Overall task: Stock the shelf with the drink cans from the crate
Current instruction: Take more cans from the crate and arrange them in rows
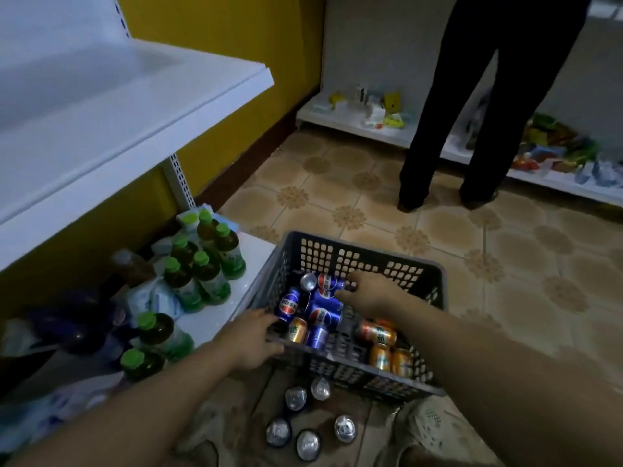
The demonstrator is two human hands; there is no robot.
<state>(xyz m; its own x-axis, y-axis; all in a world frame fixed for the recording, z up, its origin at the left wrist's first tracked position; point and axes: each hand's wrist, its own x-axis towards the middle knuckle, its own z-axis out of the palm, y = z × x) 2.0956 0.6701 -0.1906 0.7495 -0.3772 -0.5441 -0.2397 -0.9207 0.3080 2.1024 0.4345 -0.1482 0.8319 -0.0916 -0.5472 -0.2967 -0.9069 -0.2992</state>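
Observation:
A dark grey plastic crate (364, 254) sits on the tiled floor, holding several blue cans (324, 303) and orange cans (377, 333) lying loose. My left hand (251, 338) grips the crate's near left rim. My right hand (369, 293) reaches down inside the crate, its fingers curled on a blue can (328, 284) near the far wall. Several cans (308, 416) stand upright on the floor just in front of the crate. The white shelf (135, 106) juts out at upper left, bare on top.
The bottom shelf board (249, 257) at left carries green-capped bottles (209, 264) and packets. A person in dark trousers (472, 129) stands at the far right before a low shelf (340, 119) with small goods. My knee (435, 423) is beside the crate.

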